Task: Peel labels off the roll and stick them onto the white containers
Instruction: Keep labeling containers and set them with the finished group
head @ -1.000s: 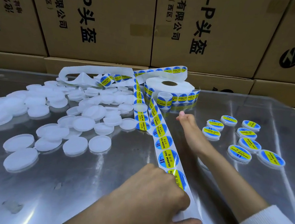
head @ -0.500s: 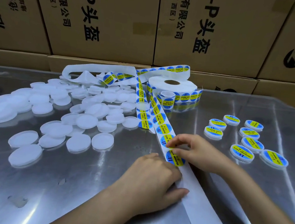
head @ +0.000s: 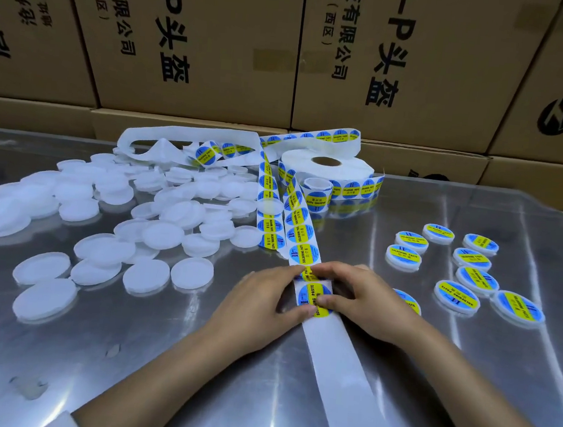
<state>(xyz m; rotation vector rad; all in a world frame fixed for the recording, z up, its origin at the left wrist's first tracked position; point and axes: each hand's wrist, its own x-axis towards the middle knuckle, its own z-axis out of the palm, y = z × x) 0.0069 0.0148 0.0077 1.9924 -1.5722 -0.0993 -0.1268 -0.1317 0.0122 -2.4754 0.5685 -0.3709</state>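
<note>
Cardboard boxes (head: pixel 192 45) fill the top of frame, behind the steel counter (head: pixel 158 356). Pile of plain white containers (head: pixel 149 232) at centre-left; labelled containers (head: pixel 466 263) at right. Label roll (head: pixel 326 168) sits upper centre, its strip (head: pixel 300 235) running down to centre w/ bare backing (head: pixel 338 364) below. Left hand (head: pixel 259 300) & right hand (head: pixel 364 299) both pinch the strip at one label (head: pixel 313 296), fingers curled.
</note>
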